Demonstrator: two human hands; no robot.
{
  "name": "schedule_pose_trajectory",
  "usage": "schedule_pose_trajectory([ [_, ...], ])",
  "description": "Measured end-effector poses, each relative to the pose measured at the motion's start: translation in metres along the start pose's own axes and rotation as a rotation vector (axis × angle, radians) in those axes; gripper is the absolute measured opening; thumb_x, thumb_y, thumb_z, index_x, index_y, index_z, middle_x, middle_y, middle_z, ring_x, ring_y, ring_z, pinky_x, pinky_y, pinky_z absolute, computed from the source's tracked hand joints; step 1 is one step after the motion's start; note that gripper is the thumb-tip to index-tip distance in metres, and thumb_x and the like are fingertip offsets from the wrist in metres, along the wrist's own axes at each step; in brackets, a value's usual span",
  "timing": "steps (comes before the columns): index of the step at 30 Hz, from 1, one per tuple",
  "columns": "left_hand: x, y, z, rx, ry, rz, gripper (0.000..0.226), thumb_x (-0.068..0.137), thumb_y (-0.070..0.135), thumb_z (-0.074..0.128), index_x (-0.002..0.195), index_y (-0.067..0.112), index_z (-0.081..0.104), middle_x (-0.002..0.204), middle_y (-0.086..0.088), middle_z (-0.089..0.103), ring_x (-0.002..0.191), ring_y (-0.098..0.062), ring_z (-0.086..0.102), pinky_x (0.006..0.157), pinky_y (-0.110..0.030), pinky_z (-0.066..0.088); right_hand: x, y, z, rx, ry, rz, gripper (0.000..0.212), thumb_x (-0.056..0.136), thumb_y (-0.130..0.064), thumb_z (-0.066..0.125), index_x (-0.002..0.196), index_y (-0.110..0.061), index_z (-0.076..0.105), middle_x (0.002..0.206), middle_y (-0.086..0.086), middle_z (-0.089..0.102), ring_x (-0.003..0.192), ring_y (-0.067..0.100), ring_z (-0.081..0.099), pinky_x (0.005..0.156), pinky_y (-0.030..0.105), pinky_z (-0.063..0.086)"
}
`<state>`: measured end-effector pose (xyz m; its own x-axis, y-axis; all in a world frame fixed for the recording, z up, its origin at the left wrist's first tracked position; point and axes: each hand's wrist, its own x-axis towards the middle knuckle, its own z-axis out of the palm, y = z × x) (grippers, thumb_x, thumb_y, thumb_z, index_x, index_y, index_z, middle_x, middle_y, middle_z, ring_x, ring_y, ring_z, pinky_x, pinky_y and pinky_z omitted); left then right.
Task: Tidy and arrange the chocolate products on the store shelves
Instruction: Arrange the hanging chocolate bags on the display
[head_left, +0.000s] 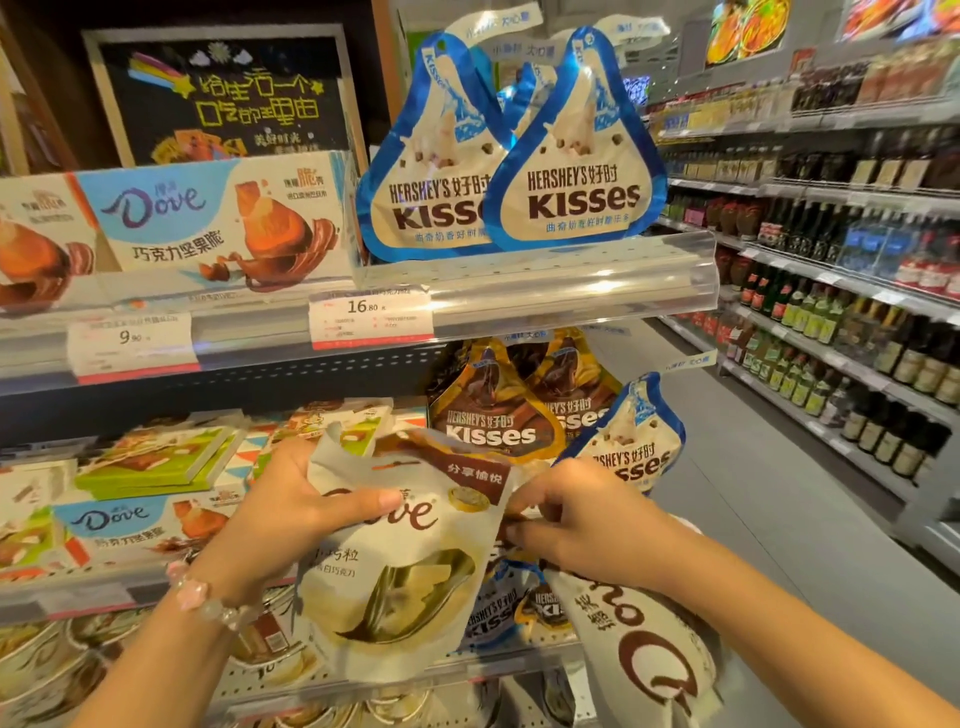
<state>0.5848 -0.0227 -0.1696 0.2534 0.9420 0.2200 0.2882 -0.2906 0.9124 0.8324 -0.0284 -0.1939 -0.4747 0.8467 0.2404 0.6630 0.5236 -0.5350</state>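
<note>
My left hand (291, 512) grips a cream Dove white-chocolate pouch (400, 582) by its upper left side, thumb across the logo, in front of the middle shelf. My right hand (576, 525) pinches the pouch's upper right edge. A second cream Dove pouch (649, 649) hangs upside down under my right wrist; how it is held is hidden. A blue Hershey's Kisses bag (634, 441) stands just behind my right hand. Brown and gold Kisses bags (498, 410) hang behind it. Two blue Kisses bags (576, 171) stand on the top shelf.
Dove boxes (208, 223) line the top shelf behind a clear plastic rail (545, 280) with price tags (371, 317). Green and blue chocolate boxes (150, 467) lie on the middle shelf. Tubs fill the lower shelf at left. An aisle and bottle shelves (841, 312) run on the right.
</note>
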Motion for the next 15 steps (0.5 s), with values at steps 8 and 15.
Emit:
schedule_pose_trajectory([
  [8, 0.0, -0.012, 0.005, 0.072, -0.04, -0.033, 0.02, 0.07, 0.013, 0.076, 0.078, 0.031, 0.077, 0.089, 0.012, 0.074, 0.086, -0.003, 0.068, 0.066, -0.009, 0.049, -0.005, 0.02, 0.015, 0.08, 0.135, 0.029, 0.043, 0.093, -0.03, 0.056, 0.061, -0.002, 0.06, 0.056, 0.013, 0.055, 0.049, 0.024, 0.046, 0.052, 0.04, 0.038],
  [15, 0.01, -0.016, -0.022, 0.26, -0.004, 0.125, 0.026, 0.065, 0.043, 0.079, 0.087, 0.029, 0.076, 0.115, 0.032, 0.06, 0.112, 0.012, 0.051, 0.092, -0.016, 0.04, -0.015, 0.042, 0.003, 0.119, 0.251, 0.185, 0.04, 0.092, -0.024, 0.058, 0.057, -0.004, 0.061, 0.054, 0.012, 0.057, 0.051, 0.023, 0.05, 0.051, 0.036, 0.04],
])
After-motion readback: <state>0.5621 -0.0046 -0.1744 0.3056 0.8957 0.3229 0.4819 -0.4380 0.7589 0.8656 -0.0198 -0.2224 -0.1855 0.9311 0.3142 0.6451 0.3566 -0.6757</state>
